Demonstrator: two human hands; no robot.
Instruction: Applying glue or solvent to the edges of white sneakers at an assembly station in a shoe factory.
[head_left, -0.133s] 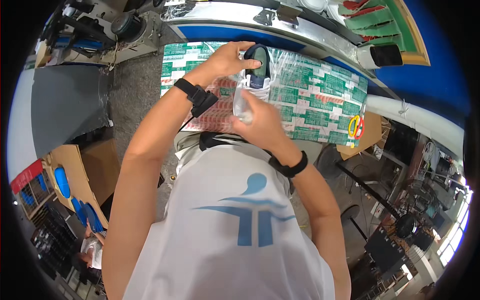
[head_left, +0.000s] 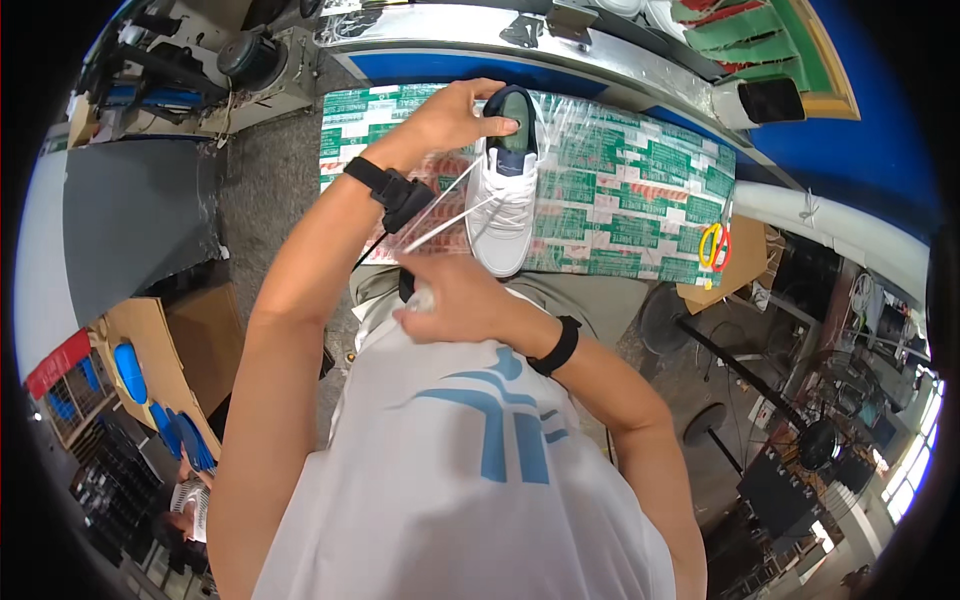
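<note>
A white lace-up shoe [head_left: 502, 235] with a dark collar and a green insole lies on a taped surface, toe toward me. My left hand [head_left: 455, 118] grips its heel end, thumb reaching inside the opening. White shoelaces [head_left: 437, 229] run taut from the shoe's upper left toward my right hand [head_left: 455, 297], which is closed on them near my waist, left of the toe. A whitish, blurred bit shows at those fingers; I cannot make out what it is. Black bands circle both wrists.
The work surface [head_left: 640, 190] is wrapped in green, white and red printed tape. Scissors with yellow and red handles [head_left: 715, 248] lie at its right edge. Beyond runs a metal ledge [head_left: 430, 28] with a blue side. A person [head_left: 190, 505] is at lower left, near a cardboard box [head_left: 150, 350].
My right hand has swung left and toward my body from over the shoe's front, drawing the laces out straight. The toe is now uncovered. My left hand keeps its grip on the heel.
</note>
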